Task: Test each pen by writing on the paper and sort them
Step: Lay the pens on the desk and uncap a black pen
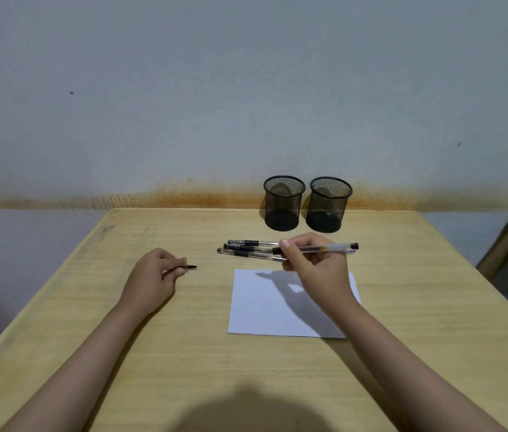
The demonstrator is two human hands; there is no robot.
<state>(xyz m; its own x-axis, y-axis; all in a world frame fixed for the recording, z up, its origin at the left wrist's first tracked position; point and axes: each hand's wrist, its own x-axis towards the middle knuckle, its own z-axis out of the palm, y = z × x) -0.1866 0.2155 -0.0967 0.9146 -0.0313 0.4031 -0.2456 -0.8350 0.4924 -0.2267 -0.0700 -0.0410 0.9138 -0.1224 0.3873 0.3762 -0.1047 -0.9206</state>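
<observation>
Above the far edge of the white sheet of paper (280, 310), the right hand (315, 269) pinches a clear-barrelled pen with a black end (329, 248) between thumb and curled fingers; the pen lies almost level, its black end pointing right, its grip section at the thumb tip. The forearm crosses the paper's right corner. Just behind the hand, a small pile of clear pens with black grips (248, 249) rests on the pale wooden table (184, 353). To the left, the left hand (152, 275) rests on the table, fingers curled around a small black pen cap (188, 267) that juts rightward from the fingertips. Two black mesh pen cups (307, 203) stand side by side near the wall.
</observation>
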